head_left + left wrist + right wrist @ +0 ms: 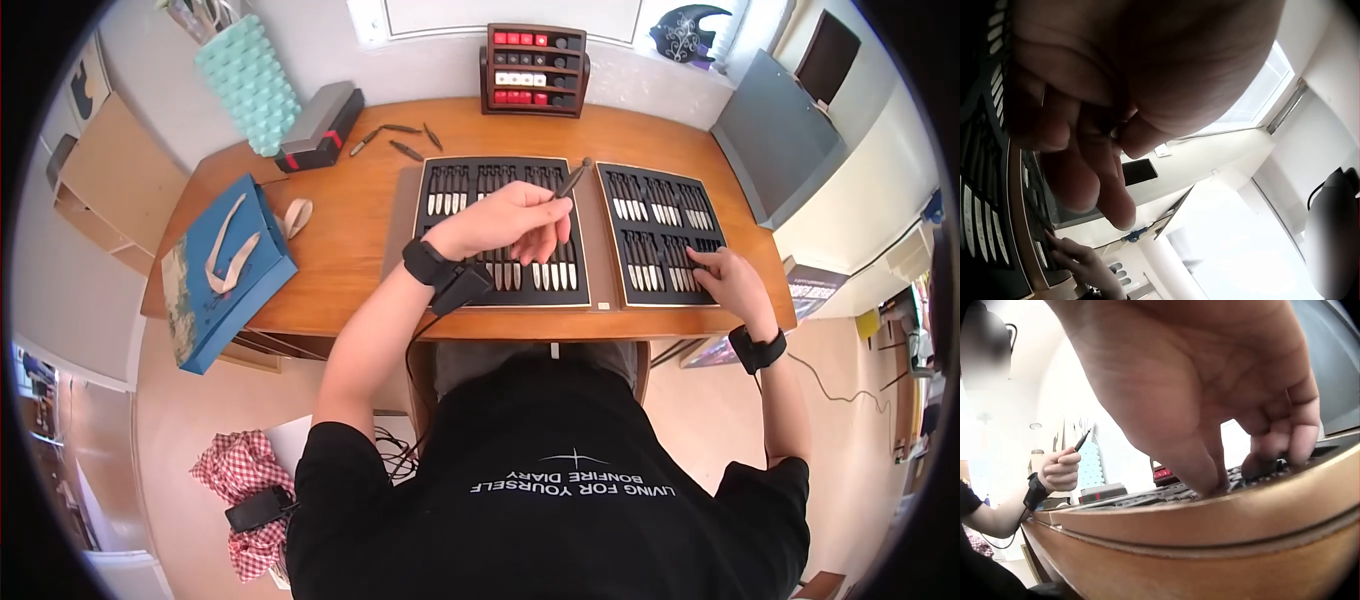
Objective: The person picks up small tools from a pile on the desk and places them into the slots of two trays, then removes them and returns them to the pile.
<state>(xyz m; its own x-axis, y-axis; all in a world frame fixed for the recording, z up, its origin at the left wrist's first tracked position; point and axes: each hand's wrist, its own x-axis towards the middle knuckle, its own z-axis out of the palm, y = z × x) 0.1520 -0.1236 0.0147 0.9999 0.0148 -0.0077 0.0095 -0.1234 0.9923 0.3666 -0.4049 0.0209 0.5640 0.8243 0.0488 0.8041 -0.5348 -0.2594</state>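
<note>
My left hand [505, 222] holds a slim dark pen-like piece [572, 180] between thumb and fingers, raised above the left black tray [478, 222]; its rounded end points up and away. In the right wrist view the same piece [1083, 441] stands out of the left hand [1060, 472]. My right hand [735, 285] rests at the right black tray [628, 270], thumb and fingertips slightly apart on the dark pieces with silvery ends [675, 278]. Its fingers hide what lies directly under them. In the left wrist view the palm [1147, 69] hides most of the held piece.
Several loose dark pieces [405, 150] lie behind the left tray, near a grey-black box [325, 125]. A blue paper bag [230, 275] stands at left. Behind the trays is a wooden rack [535, 70] with red, white and black items. A grey panel [775, 135] leans at right.
</note>
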